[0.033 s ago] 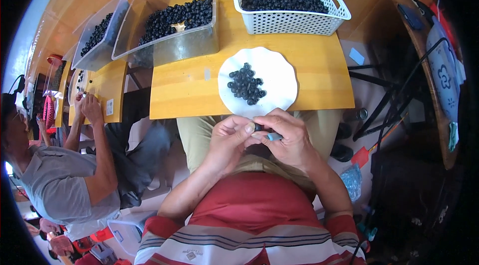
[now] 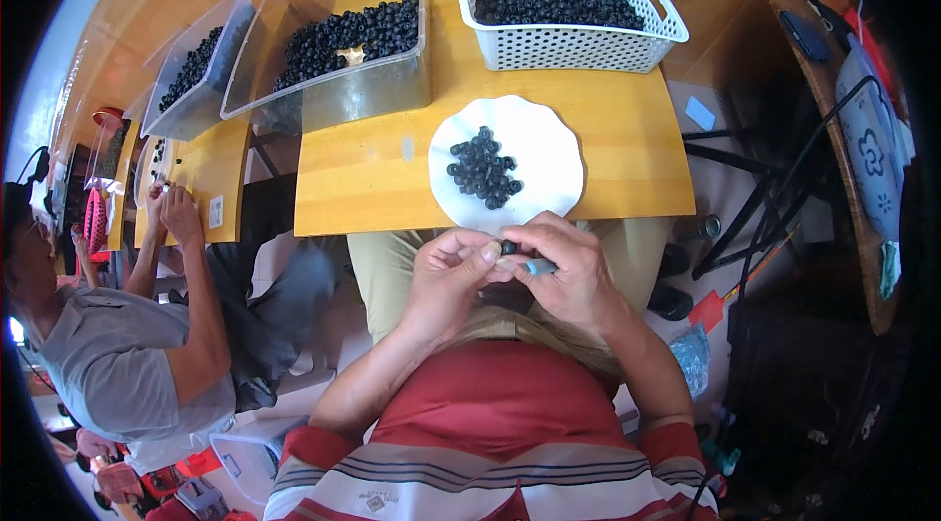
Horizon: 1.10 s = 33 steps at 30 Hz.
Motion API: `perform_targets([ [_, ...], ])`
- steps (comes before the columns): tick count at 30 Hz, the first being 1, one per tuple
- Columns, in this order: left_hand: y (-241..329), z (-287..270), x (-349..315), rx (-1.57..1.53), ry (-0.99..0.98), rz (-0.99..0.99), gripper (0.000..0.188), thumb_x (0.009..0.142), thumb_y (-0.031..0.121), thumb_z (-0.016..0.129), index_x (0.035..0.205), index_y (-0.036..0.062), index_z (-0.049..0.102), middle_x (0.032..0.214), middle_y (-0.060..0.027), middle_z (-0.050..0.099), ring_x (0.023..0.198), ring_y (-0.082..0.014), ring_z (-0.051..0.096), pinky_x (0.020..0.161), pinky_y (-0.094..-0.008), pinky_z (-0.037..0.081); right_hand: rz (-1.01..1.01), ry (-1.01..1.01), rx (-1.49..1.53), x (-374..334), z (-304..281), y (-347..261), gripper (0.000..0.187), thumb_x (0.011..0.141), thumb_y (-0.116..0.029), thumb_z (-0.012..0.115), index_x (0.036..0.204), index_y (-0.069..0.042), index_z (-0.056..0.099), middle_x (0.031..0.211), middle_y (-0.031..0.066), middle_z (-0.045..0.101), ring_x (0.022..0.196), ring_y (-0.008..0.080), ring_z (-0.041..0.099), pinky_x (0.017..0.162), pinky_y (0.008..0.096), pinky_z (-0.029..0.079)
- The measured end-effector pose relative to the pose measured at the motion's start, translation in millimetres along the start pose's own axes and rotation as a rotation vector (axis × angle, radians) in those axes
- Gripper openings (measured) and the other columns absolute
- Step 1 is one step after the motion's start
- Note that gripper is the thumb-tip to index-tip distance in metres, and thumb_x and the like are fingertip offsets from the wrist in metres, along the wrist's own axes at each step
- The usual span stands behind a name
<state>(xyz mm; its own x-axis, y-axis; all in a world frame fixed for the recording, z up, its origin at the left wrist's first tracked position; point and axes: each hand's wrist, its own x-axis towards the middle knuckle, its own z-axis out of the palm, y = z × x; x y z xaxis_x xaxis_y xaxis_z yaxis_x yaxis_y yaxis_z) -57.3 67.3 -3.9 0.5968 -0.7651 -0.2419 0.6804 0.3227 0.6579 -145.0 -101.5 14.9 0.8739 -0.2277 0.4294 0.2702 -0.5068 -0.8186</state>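
In front of my lap, my left hand (image 2: pixel 446 281) pinches a small round black piece (image 2: pixel 508 248) between thumb and fingertips. My right hand (image 2: pixel 573 276) meets it there, its fingers curled around a slim tool with a light blue end (image 2: pixel 539 267); the tool's working tip is hidden by the fingers. Just beyond both hands, a white plate with a wavy rim (image 2: pixel 554 153) sits at the table's near edge. On it lies a loose heap of similar black pieces (image 2: pixel 480 170), bead-like, some showing a ring-shaped end.
On the wooden table (image 2: pixel 363 198), a white perforated basket (image 2: pixel 573 49) and a clear tub (image 2: pixel 377 95) hold many black pieces. Another clear tub (image 2: pixel 218 80) stands farther left. A seated person (image 2: pixel 127 354) works at the left. Black metal legs (image 2: pixel 750 198) stand at the right.
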Motion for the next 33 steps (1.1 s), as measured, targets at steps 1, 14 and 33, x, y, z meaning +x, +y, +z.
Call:
perform_targets([
  [1, -2, -6, 0, 0.192, 0.025, 0.078, 0.009, 0.098, 0.007, 0.069, 0.106, 0.0014, 0.070, 0.102, -0.0094, 0.074, 0.087, -0.0151, 0.071, 0.082, -0.0308, 0.060, 0.026, -0.001, -0.024, 2, -3, 1, 0.035, 0.079, -0.002, 0.082, 0.112, -0.001, 0.069, 0.089, 0.0123, 0.068, 0.077, 0.0249, 0.070, 0.067, 0.0359, 0.055],
  [14, 22, 16, 55, 1.656, -0.089, 0.988, 0.024, 0.077, 0.001, 0.077, 0.100, 0.0027, 0.071, 0.103, -0.0096, 0.072, 0.096, -0.0313, 0.066, 0.083, -0.0395, 0.055, 0.247, 0.514, -0.451, 159, -113, 58, 0.045, 0.091, -0.025, 0.074, 0.127, 0.001, 0.068, 0.114, 0.0206, 0.074, 0.109, 0.0278, 0.072, 0.094, 0.0373, 0.054],
  [33, 35, 31, 87, 1.914, -0.344, 0.853, 0.019, 0.079, -0.001, 0.068, 0.098, 0.0019, 0.072, 0.098, -0.0112, 0.070, 0.099, -0.0332, 0.064, 0.086, -0.0408, 0.054, 0.413, 0.446, -0.096, 7, -56, 54, 0.027, 0.094, -0.015, 0.072, 0.112, 0.004, 0.072, 0.086, 0.0080, 0.071, 0.079, 0.0116, 0.064, 0.073, 0.0282, 0.052],
])
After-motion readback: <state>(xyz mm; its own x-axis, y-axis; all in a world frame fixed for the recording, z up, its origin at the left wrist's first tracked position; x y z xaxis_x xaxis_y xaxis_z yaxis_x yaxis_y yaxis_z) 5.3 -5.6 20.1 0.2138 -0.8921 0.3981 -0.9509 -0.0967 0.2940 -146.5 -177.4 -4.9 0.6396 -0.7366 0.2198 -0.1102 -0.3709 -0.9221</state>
